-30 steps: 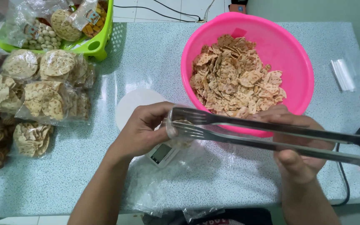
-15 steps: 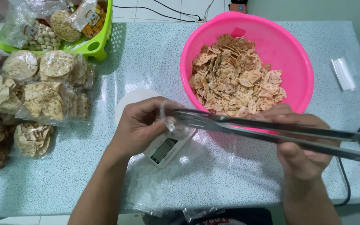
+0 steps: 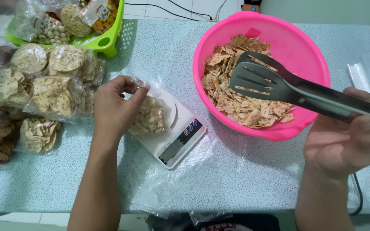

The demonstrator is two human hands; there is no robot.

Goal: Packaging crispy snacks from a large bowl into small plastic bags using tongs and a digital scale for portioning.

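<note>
Left hand (image 3: 115,105): pinching the top of a clear bag of crackers (image 3: 149,115), which sits on the white scale (image 3: 174,130)
Right hand (image 3: 343,141): closed around metal tongs (image 3: 275,83), right of the scale
Tongs' head: over the pink bowl (image 3: 305,47)

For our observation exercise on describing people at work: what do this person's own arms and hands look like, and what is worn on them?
Both forearms are bare, with no sleeve in view. The left hand and right hand wear no gloves, and no ring, watch or bracelet shows on either. The fingernails visible look short and unpainted.
</note>
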